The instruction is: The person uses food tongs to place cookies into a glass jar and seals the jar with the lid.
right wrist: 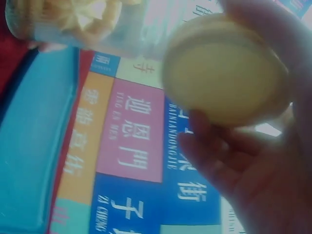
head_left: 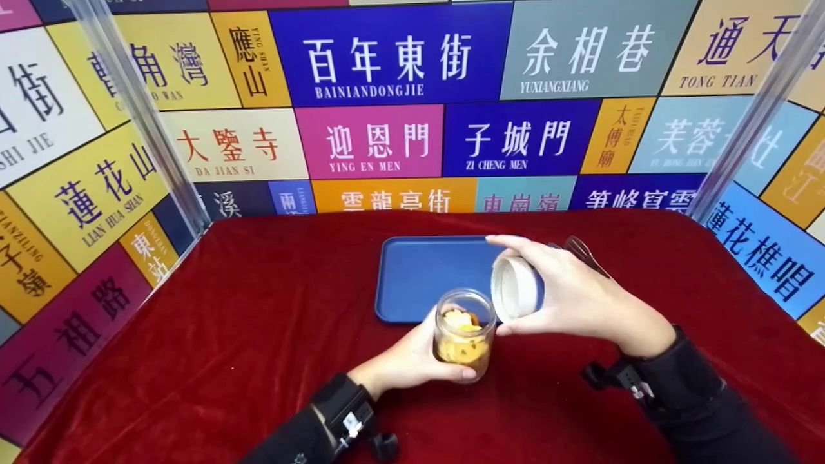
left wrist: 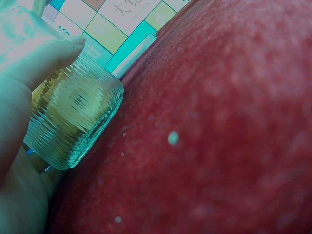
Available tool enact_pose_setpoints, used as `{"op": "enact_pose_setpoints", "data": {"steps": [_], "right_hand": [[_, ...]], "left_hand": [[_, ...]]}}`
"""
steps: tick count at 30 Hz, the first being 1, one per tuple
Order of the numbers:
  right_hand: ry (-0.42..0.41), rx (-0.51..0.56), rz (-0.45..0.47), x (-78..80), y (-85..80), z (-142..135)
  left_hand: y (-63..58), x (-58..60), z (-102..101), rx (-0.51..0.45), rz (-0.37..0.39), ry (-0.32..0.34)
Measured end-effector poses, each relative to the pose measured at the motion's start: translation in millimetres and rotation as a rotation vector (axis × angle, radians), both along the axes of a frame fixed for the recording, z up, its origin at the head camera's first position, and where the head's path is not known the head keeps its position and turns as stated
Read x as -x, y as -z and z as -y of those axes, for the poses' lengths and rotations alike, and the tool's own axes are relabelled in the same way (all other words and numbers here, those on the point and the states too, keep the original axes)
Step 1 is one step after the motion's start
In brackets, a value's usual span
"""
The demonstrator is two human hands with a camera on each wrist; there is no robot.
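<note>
My left hand (head_left: 416, 354) grips a clear glass jar (head_left: 465, 367) round its side, thumb across the front. The jar is uncovered at the top and holds yellow, cookie-like pieces (head_left: 463, 345); in the left wrist view its ribbed glass wall (left wrist: 80, 112) shows close over the red cloth. Just right of the jar's mouth, my right hand (head_left: 573, 293) holds a round, pale lid (head_left: 515, 290) between thumb and fingers, tilted with its inner side toward the jar. The right wrist view shows the lid's flat tan face (right wrist: 224, 73).
A blue tray (head_left: 422, 274) lies behind the jar on the red velvet cloth (head_left: 258, 322). Partly hidden behind my right hand is a brown, shiny utensil-like object (head_left: 583, 252). Panels with street-name signs (head_left: 387, 58) stand at the back and sides.
</note>
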State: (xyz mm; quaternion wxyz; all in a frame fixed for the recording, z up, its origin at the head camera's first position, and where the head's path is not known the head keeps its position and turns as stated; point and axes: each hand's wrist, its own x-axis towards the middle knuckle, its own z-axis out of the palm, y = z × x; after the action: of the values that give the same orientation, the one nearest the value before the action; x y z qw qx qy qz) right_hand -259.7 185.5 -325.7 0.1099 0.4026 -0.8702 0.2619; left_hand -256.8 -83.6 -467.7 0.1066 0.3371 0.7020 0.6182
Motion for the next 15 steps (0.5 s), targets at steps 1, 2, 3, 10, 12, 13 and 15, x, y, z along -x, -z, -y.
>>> {"op": "enact_pose_setpoints", "data": {"steps": [1,2,3,10,12,13,15], "right_hand": [[-0.003,0.024,0.012,1.5,1.6,1],[-0.005,0.045,0.019,2.8,3.4,2],[-0.010,0.067,0.020,4.1,5.6,4],[-0.036,0.156,-0.033,9.4,20.2,17],[-0.032,0.165,-0.045,9.3,23.0,20],[-0.036,0.171,-0.044,9.1,24.1,21],[-0.048,0.177,-0.049,8.5,26.3,24]], "left_hand": [[0.0,0.0,0,-0.001,0.001,0.000],[0.0,-0.2,0,-0.002,0.002,0.000],[0.0,-0.3,0,-0.003,0.003,-0.001],[0.0,-1.3,0,0.004,0.033,-0.007],[0.0,-1.2,1,0.001,0.035,-0.005],[0.2,-1.0,1,0.000,0.032,-0.006],[0.4,-0.9,1,-0.006,0.026,-0.004]]}}
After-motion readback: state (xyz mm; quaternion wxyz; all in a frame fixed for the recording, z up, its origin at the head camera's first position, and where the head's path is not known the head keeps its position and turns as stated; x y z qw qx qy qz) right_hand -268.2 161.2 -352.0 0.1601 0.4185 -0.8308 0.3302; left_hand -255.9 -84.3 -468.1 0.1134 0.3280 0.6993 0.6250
